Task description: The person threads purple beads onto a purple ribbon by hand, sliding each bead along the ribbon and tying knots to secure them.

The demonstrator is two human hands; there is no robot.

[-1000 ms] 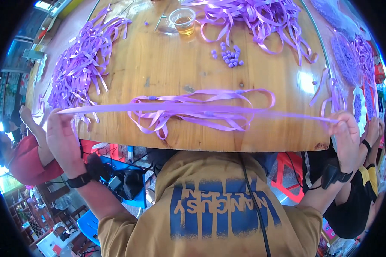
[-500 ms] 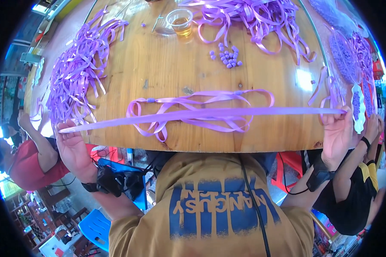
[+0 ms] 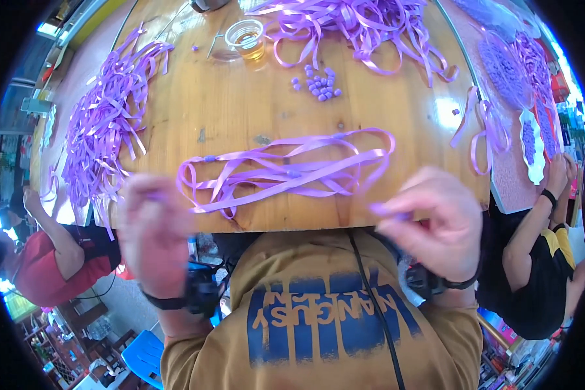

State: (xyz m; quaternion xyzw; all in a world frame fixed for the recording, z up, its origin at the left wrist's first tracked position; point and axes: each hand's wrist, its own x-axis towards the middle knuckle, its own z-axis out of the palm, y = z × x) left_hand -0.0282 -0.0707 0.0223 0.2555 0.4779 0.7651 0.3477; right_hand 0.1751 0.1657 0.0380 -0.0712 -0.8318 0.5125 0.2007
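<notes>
My right hand (image 3: 439,224) is closed in a pinch at the table's near edge. A small purple piece (image 3: 389,209) sticks out between its fingertips, too blurred to tell whether it is ribbon or bead. My left hand (image 3: 159,227), smeared by motion, is raised at the near left edge, with a hint of purple by its fingers. Between and beyond both hands, looped purple ribbons (image 3: 279,186) lie flat on the wooden table (image 3: 240,117). Purple beads sit on these loops, one of them a bead (image 3: 210,158) at the left end.
Loose purple beads (image 3: 322,84) lie mid-table, near a clear cup (image 3: 246,39) of amber liquid. Piles of purple ribbon (image 3: 107,110) lie at left and far right. People sit at both sides; a white scalloped tray (image 3: 530,146) of beads stands at right.
The ribbon stretched between my hands now lies across the loops on the table. Both hands have moved inward and nearer to me. The view has shifted slightly.
</notes>
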